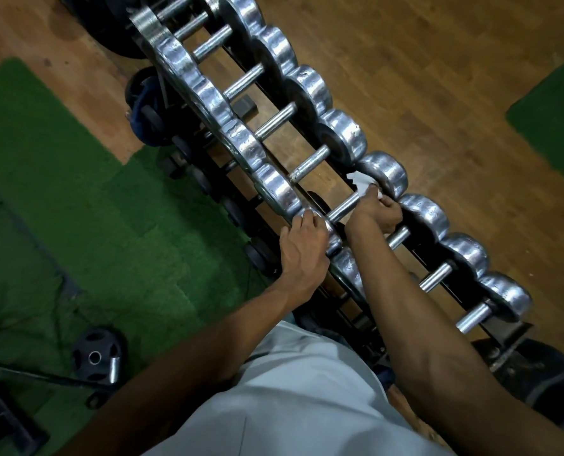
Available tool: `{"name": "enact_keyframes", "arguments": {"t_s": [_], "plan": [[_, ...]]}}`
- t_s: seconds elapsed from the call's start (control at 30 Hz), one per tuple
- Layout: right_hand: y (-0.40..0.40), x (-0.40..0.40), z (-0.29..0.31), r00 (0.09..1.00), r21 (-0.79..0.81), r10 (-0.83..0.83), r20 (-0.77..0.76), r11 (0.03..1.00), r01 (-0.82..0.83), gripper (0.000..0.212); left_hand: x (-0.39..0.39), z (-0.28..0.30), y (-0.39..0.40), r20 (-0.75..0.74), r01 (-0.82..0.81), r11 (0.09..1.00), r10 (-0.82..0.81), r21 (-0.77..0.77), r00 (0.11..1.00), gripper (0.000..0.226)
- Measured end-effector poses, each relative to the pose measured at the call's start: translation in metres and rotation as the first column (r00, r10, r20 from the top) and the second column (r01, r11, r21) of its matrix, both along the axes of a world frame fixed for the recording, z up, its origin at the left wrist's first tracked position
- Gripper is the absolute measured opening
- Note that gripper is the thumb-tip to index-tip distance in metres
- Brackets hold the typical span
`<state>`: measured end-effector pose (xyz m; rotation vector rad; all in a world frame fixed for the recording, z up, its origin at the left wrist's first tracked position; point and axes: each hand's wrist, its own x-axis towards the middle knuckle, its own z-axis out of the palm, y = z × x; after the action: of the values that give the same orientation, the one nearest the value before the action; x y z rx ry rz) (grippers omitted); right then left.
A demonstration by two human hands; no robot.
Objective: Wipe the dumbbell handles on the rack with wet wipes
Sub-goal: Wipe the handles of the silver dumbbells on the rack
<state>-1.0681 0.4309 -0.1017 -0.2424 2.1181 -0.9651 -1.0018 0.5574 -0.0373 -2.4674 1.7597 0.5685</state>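
Here, a white wipe (359, 184) bunches just beyond the right hand (377, 215), whose fingers curl around it on a steel dumbbell handle (343, 207). The rack (323, 174) crosses wood flooring (422, 77) beside green turf (43, 192). The left hand (303, 245), arm outstretched, grips the near weight head.

A black rack (517, 337) carries a diagonal row of chrome dumbbells (310, 162), side by side.

Right hand (377, 213) hides handle (343, 208) end.
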Motion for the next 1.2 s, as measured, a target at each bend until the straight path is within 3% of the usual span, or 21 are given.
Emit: {"name": "enact_keyframes", "arguments": {"t_s": [0.2,0.3,0.4,0.47,0.67,0.73,0.83,0.9,1.07,1.2], "plan": [[-0.002,-0.011,-0.001,0.991,0.095,-0.045,0.126,0.995,0.034,0.006,0.0,-0.002,0.001,-0.024,-0.011,1.0,0.012,0.019,1.0,0.054],[-0.002,-0.021,-0.005,0.941,0.116,0.056,0.335,0.988,-0.1,0.011,0.0,-0.003,0.0,-0.032,-0.017,1.0,0.018,0.019,0.999,0.056],[-0.011,-0.029,-0.007,0.859,0.15,-0.086,0.505,0.989,0.011,0.008,0.0,-0.004,0.001,-0.046,-0.023,1.0,0.024,0.017,0.999,0.059],[-0.012,-0.028,-0.002,0.801,0.096,-0.025,0.598,0.994,-0.041,0.016,0.0,-0.005,0.002,-0.05,-0.011,1.0,0.012,0.01,0.999,0.061],[-0.015,-0.029,0.011,0.613,0.056,-0.042,0.789,0.998,-0.003,0.06,0.001,-0.005,0.002,-0.046,-0.009,1.0,0.01,0.019,0.999,0.061],[-0.017,-0.028,0.011,0.59,0.054,-0.034,0.807,0.998,-0.016,0.052,0.002,-0.005,0.002,-0.047,-0.007,1.0,0.008,0.021,0.999,0.061],[-0.02,-0.029,0.005,0.568,0.03,0.002,0.823,0.998,-0.047,0.024,0.003,-0.005,0.001,-0.049,0.002,1.0,0.0,0.031,0.999,0.061],[-0.022,-0.029,0.0,0.57,0.013,0.053,0.82,0.994,-0.11,0.022,0.003,-0.003,0.001,-0.046,0.005,0.999,-0.003,0.036,0.999,0.06],[-0.031,-0.019,-0.001,0.679,0.055,0.214,0.702,0.935,-0.351,0.019,0.002,-0.002,0.0,-0.04,0.004,0.999,-0.003,0.035,0.999,0.058],[-0.034,-0.005,-0.009,0.801,0.121,0.203,0.563,0.938,-0.323,0.028,0.002,-0.003,0.0,-0.03,0.003,0.999,-0.002,0.038,1.0,0.056]]}}
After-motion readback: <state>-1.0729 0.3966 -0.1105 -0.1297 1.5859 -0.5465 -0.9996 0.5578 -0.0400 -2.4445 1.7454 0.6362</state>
